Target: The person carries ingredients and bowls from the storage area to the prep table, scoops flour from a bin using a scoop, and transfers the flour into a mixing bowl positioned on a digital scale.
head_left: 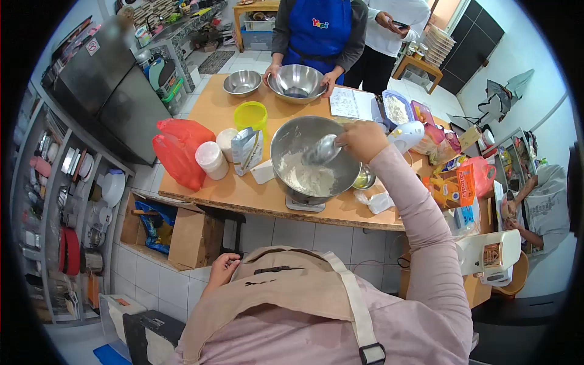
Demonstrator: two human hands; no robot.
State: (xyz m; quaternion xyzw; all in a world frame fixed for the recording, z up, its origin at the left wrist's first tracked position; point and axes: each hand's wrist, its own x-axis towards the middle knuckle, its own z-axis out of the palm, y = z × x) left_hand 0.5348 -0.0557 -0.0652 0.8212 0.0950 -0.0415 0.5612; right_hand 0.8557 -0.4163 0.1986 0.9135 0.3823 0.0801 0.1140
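Observation:
A large steel mixing bowl point(283, 137) stands on a small kitchen scale point(305, 207) at the table's near edge. White flour point(309, 179) lies in its bottom. Over the bowl's right side my right hand point(363, 140) is closed on a shiny metal scoop point(322, 150), smeared by motion and tilted down towards the flour. My left hand point(224, 267) hangs below the table beside my apron point(280, 286), fingers loosely bent, with nothing seen in it. Left of the bowl are a white scraper point(263, 173), a grey-and-white packet point(247, 151) and two white tubs point(211, 159).
Across the table point(201, 121), a person in a blue apron point(319, 30) holds a steel bowl point(297, 82); a smaller bowl point(242, 83) sits beside it. A yellow-green tub point(250, 115), red bag point(182, 152), notebook point(353, 103), flour tray point(397, 111) and hand mixer point(406, 135) surround the mixing bowl.

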